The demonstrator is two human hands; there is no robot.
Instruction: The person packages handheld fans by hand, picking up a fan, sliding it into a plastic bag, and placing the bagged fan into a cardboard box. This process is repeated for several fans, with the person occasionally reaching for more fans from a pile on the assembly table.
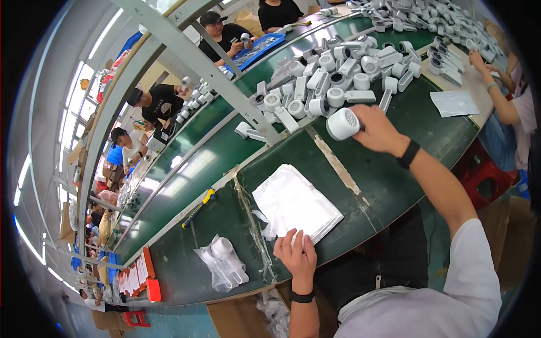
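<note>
My right hand (378,130) is closed round a white handheld fan (342,124), whose round grilled head points left; its handle is hidden in my grip. It is held above the green table, just in front of a large heap of similar white and grey fans (315,84). My left hand (296,253) is at the near edge of a stack of thin white plastic bags (296,203), fingers slightly apart and holding nothing. Left of the stack, a clear bag with a white fan inside (221,263) lies on the table.
A yellow utility knife (199,207) lies beyond the bagged fan. Red-orange boxes (138,275) stand at the far left. A metal frame post (208,70) slants over the table. A clear flat bag (454,103) lies at right, near a co-worker's arms (507,107). More people work across the line.
</note>
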